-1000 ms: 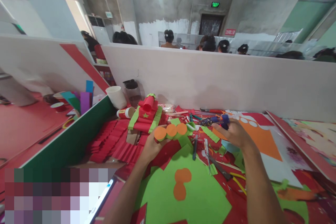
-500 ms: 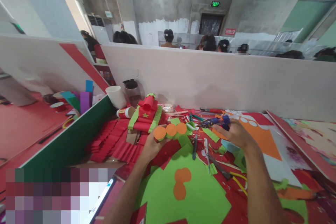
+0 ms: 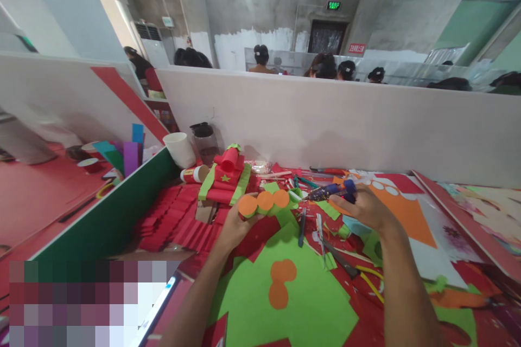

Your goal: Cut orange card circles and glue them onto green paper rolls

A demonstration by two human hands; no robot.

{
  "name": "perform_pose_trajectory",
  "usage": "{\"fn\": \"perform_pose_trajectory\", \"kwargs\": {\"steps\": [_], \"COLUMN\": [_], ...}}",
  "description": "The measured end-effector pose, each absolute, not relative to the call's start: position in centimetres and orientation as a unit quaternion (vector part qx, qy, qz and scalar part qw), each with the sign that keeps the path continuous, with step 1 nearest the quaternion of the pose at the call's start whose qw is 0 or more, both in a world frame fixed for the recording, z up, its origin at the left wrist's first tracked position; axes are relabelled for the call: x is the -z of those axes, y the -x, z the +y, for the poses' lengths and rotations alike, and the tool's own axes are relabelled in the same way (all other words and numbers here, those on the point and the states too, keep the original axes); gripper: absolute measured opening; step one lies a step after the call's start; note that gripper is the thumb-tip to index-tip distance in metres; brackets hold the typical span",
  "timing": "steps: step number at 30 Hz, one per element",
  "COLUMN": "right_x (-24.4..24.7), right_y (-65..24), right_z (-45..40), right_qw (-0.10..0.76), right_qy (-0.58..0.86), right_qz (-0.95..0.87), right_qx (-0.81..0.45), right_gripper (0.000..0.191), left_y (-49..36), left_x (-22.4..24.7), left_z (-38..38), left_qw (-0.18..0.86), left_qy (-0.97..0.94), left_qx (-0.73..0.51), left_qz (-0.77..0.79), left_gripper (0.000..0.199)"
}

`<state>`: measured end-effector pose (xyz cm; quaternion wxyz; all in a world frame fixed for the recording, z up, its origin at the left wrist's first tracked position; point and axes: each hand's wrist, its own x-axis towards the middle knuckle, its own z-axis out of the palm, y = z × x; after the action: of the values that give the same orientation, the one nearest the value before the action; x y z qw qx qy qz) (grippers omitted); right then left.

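My left hand [image 3: 240, 223] is closed on a green paper strip whose top carries a row of orange paper circles [image 3: 265, 200]. At its right end the strip shows a curled green part [image 3: 296, 195]. A dark blue glue gun [image 3: 325, 192] is gripped in my right hand [image 3: 366, 207], its nozzle pointing left close to that curled end; whether the two touch I cannot tell. Below my hands lies a large green paper sheet [image 3: 309, 293] with several overlapping orange circles [image 3: 279, 294] on it.
Scissors with yellow handles [image 3: 369, 281] and paper scraps lie right of the green sheet. A red paper model [image 3: 225, 176] stands behind my left hand, near folded red paper [image 3: 171, 217], a white cup [image 3: 179, 150] and a jar [image 3: 204, 143]. A white partition [image 3: 325, 124] closes the back.
The glue gun's nozzle has shifted slightly left and down, nearer the curled end of the green strip. My left hand and the strip have hardly moved.
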<state>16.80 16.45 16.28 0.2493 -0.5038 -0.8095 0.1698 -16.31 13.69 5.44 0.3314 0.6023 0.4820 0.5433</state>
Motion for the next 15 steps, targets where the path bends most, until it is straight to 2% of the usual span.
{"fn": "perform_pose_trajectory", "kwargs": {"steps": [15], "right_x": [-15.71], "right_y": [-17.53], "right_z": [16.49], "right_qw": [0.238], "right_qy": [0.506], "right_qz": [-0.807], "right_qx": [-0.19], "right_gripper": [0.034], "left_y": [16.38], "left_x": [-5.39], "left_z": [13.72], "left_qw": [0.329], "left_qy": [-0.603], "left_qx": [-0.54], "left_qz": [0.487], "left_gripper": [0.058]}}
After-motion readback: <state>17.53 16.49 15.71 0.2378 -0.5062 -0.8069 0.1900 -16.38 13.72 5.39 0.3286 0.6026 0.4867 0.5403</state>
